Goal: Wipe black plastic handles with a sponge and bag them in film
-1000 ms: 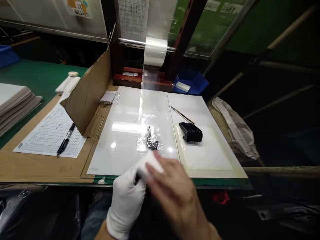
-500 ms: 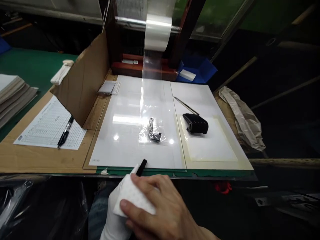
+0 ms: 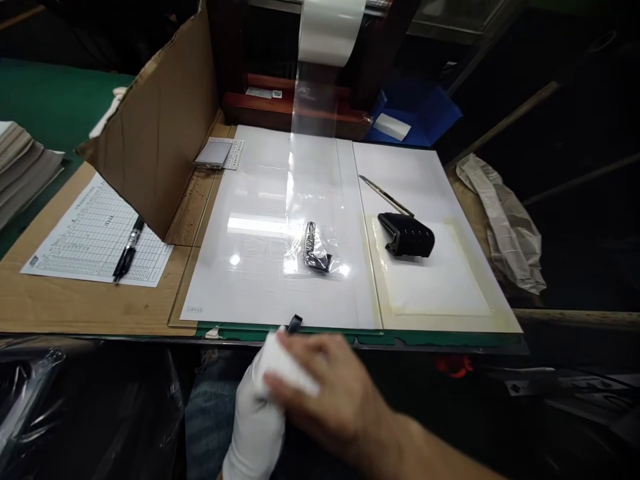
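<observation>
My left hand (image 3: 257, 413), in a white glove, is closed around a small black part; only the tip of that black part (image 3: 295, 324) sticks out at the table's front edge. My bare right hand (image 3: 335, 387), blurred by motion, presses a folded white wipe (image 3: 290, 367) against the gloved hand and the part. How much of the part the wipe covers is hidden. Beyond the hands, a small black L-shaped piece (image 3: 316, 250) lies under or inside clear plastic film on the white sheet (image 3: 240, 287).
A glossy black part (image 3: 407, 235) and metal tweezers (image 3: 385, 195) lie on the right. Clear film hangs from a roll (image 3: 330, 33) at the back, near a blue bin (image 3: 425, 120). A cardboard divider (image 3: 155, 127) stands left, beside a pen (image 3: 127, 252) on a form (image 3: 90, 233).
My view has tipped downward, so the table sits higher in it. Both hands have shifted slightly right in the view, and the right hand has moved with the wipe over the black part.
</observation>
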`<state>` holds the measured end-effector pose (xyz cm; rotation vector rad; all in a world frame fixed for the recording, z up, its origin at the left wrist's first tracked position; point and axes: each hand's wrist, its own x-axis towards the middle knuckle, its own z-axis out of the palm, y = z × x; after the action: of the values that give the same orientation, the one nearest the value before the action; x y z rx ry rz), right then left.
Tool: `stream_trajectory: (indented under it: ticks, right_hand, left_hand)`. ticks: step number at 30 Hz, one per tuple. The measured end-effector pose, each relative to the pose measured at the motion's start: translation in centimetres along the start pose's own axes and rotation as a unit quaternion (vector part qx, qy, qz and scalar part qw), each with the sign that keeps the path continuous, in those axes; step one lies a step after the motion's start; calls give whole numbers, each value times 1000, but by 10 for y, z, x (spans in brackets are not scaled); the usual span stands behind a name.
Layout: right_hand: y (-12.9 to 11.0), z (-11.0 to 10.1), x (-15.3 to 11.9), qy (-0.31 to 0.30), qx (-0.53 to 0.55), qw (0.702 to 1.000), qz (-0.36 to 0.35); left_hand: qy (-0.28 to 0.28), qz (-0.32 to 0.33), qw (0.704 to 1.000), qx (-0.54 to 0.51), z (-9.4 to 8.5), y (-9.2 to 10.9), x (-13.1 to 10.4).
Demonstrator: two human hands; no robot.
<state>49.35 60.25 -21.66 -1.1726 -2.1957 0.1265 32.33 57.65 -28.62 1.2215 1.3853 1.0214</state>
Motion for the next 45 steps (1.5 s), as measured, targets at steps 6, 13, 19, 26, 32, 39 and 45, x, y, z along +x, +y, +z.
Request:
stream_trajectory:
  ticks: [6, 13, 19, 26, 32, 39, 45]
  right_hand:
    - [4, -1, -1, 2, 1, 1000, 2]
    - [8, -2, 0, -7, 5, 1000, 26]
    - [13, -3, -1, -18, -8, 998, 55]
    - [16, -3, -1, -19, -2, 996, 89]
    - [12, 0, 1, 11, -48, 981, 186]
    - [-10, 9, 4, 29, 54, 990, 124]
    - [6, 0, -5, -24, 69, 996, 56]
  left_hand:
    - [-18, 35, 999, -16, -4, -7, 2]
    - [-5, -2, 1000, -7, -3, 4, 1]
    - [-2, -1, 1000, 22, -3, 7, 2]
    - [-6, -16, 1000, 21, -6, 10, 3]
    - [-6, -124, 992, -23, 0, 25, 7]
    - [82, -267, 918, -283, 17, 50, 18]
    - [68, -306, 882, -352, 18, 53, 19]
